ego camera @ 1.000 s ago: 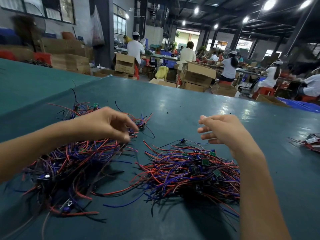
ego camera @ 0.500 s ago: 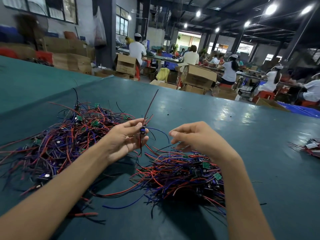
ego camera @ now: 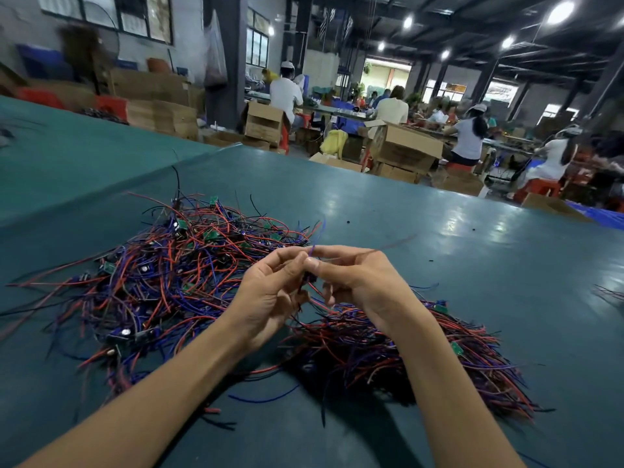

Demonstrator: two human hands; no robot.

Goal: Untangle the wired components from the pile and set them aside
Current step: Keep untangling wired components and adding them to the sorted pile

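Head view took in the wide teal table (ego camera: 439,265) first, stretching away from me to a workshop floor where cardboard boxes (ego camera: 405,146) stood stacked and several people (ego camera: 285,92) sat at far benches with their backs turned.

On the table's left lay the big tangled pile (ego camera: 175,271): red, purple and black wires crossing every way, with small green boards and dark parts caught among them. On the right, nearer to me, lay a second heap (ego camera: 422,352), where the wires ran more nearly in one direction, fanning out toward the right edge. The two heaps sat close, joined only by a few stray strands. A wisp of more wires (ego camera: 607,293) showed at the far right edge, well apart from both.

My forearms came in from the bottom and met above the gap between the heaps. My left hand (ego camera: 270,298) and right hand (ego camera: 358,285) were together, fingertips nearly touching, both curled round one wired component (ego camera: 309,276) held up off the table. My right thumb and forefinger pinched it from above, and my left fingers closed on it from the other side. Its dark little body hung just under my fingertips, mostly hidden. A purple lead (ego camera: 317,238) rose from the pinch, and a thin blurred strand trailed off rightward.
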